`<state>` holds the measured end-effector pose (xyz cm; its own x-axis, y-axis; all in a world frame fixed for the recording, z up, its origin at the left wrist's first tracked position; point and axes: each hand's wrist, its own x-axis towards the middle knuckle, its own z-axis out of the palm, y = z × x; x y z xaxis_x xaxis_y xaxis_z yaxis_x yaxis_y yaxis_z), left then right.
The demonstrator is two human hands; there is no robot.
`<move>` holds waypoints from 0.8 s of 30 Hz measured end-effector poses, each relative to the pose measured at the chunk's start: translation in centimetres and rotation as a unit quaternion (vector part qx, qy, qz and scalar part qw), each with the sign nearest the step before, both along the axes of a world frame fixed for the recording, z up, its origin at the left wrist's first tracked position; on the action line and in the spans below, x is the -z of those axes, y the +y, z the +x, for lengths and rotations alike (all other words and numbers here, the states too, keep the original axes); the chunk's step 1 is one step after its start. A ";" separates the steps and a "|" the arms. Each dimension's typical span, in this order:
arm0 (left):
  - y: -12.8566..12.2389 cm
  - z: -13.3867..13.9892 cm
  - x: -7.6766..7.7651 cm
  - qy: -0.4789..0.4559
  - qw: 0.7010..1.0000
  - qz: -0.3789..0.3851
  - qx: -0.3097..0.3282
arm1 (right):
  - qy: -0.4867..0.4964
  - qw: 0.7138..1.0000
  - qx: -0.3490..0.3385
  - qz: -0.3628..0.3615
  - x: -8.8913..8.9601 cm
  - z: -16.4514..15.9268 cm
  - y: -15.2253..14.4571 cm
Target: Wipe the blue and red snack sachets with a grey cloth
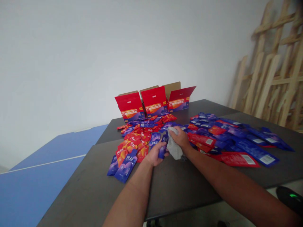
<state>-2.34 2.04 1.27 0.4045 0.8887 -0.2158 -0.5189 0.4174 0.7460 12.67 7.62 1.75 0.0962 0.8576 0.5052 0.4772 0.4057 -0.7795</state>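
Observation:
Near the middle of the dark table, my left hand (155,154) is closed round a small blue-purple pouch (163,148). My right hand (180,137) grips a crumpled grey cloth (174,147), which lies against the right side of that pouch. Just left of my hands, red pouches (133,145) with orange fruit prints lie overlapped with purple ones (126,166). On the right, beyond my right forearm, is a loose heap of blue and red pouches (220,130), some with barcode labels showing.
Three open red boxes (155,104) stand in a row at the back, flaps raised. More mixed pouches (148,123) lie before them. A blue table-tennis table (47,176) adjoins on the left. Wooden frames (272,75) lean on the wall at right. A dark object with a green light (293,196) is at lower right.

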 end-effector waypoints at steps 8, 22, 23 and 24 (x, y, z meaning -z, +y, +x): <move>0.9 -1.6 -1.6 -0.225 0.967 0.013 -0.123 | -0.211 0.974 -0.061 0.059 1.8 -0.6 -0.5; 1.3 1.1 0.3 -0.053 0.984 0.104 -0.132 | -0.275 0.925 -0.138 0.222 0.5 0.2 -1.2; 1.4 1.2 0.5 -0.038 0.985 0.113 -0.125 | -0.258 0.934 -0.112 0.219 0.1 0.8 -0.8; 1.4 1.1 0.6 -0.023 0.986 0.113 -0.123 | -0.244 0.942 -0.085 0.213 -0.3 1.5 -0.3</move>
